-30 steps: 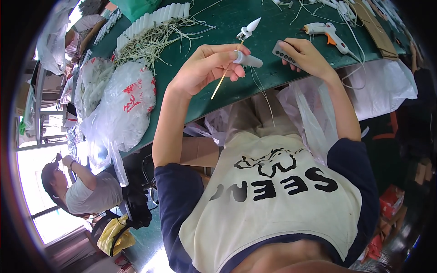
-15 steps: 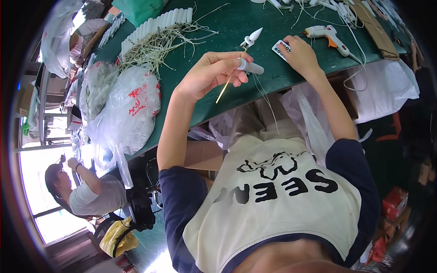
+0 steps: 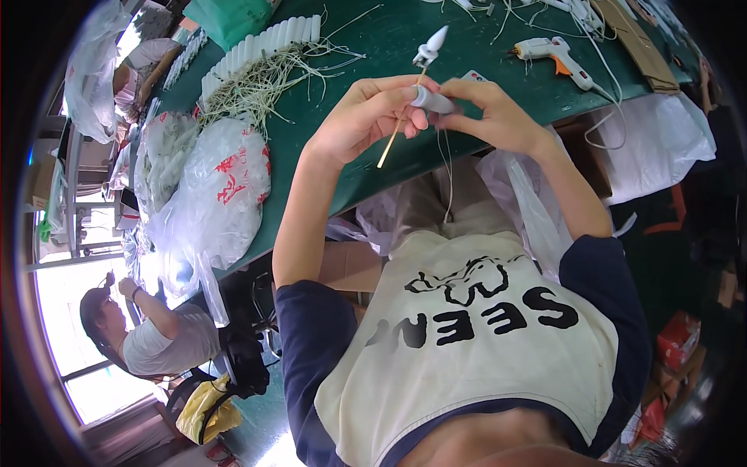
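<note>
Upper ctr: gripping white tube [image 3: 433, 101] & thin stick [image 3: 391, 142] in half-curled L hand [image 3: 372, 113], pinching tube's right end w/ nearly closed R hand [image 3: 492, 115] — best steadied gently, w/o snagging wires [image 3: 450, 173].

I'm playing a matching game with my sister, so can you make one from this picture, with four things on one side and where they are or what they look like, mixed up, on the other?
Things:
1. White tube
2. Glue gun
3. Thin stick
4. Green bag

Places and looks:
A. Yellowish and slanting
B. On the right side of the table
C. Near the picture's top edge, left of the middle
D. Between the left hand and the right hand

Right pairs: 1-D, 2-B, 3-A, 4-C
</note>
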Tool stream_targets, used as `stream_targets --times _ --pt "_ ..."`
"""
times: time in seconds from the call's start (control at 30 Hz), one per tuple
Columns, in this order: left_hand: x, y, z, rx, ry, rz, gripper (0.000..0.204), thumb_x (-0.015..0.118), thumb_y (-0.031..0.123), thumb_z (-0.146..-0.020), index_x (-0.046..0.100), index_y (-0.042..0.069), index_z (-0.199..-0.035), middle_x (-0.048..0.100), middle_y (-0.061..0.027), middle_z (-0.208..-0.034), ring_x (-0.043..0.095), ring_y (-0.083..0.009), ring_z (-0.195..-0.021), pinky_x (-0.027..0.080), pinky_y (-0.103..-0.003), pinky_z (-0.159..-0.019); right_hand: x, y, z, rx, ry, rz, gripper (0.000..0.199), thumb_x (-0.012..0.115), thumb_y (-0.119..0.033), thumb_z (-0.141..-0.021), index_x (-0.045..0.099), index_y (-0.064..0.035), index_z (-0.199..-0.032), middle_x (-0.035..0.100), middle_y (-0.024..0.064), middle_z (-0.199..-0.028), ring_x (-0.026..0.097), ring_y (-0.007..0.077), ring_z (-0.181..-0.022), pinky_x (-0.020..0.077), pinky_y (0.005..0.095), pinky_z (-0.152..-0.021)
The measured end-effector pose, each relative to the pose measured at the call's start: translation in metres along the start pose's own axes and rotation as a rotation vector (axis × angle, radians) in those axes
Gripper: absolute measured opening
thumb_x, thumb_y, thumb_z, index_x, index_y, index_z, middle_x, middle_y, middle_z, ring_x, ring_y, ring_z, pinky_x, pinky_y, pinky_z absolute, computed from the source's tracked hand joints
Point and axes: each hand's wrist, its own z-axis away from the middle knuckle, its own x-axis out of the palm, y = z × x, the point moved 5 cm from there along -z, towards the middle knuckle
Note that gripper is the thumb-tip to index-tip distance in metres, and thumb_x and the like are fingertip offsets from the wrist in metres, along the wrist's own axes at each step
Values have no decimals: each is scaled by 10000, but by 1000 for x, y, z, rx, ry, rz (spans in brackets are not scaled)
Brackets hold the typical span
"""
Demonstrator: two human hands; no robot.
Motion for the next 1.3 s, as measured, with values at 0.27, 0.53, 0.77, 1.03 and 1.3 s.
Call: stream_targets --times 0.27,0.53,0.77,1.03,1.3 --pt "-32 -4 2 19 234 -282 266 517 152 -857 560 -54 -1019 596 -52 -738 557 -90 -673 459 -204 -647 -21 -1 22 105 139 130 218 619 -56 -744 563 -4 -949 601 78 -838 554 161 -709 421 260 -678" --pt "-54 -41 -8 33 398 -1090 192 595 178 -768 645 1 -824 633 -95 -756 603 -146 -677 465 -257 -674 -26 -24 27 15 214 306 262 641 22 -696 576 -17 -947 599 73 -860 566 175 -730 438 279 -691" --pt "-40 -23 -1 189 475 -1309 227 581 237 -785 651 28 -839 621 -128 -859 594 -226 -801 458 -297 -741 -27 -49 23 -139 306 598 298 654 15 -660 600 -46 -947 599 64 -856 544 226 -781 402 308 -729" --pt "15 -5 -7 -66 171 -30 499 286 386 -932 463 -40 -1123 566 -135 -978 587 -192 -814 480 -267 -729 -9 -65 14 -315 428 963 344 643 25 -606 618 -82 -932 565 8 -800 522 177 -774 353 316 -689" --pt "2 -9 -3 -154 199 -158 427 318 344 -935 513 -32 -991 511 -32 -688 313 -45 -495 244 -183 -406 -16 -67 10 -339 478 1052 347 645 7 -585 636 -104 -913 563 -4 -804 513 177 -787 342 313 -692"
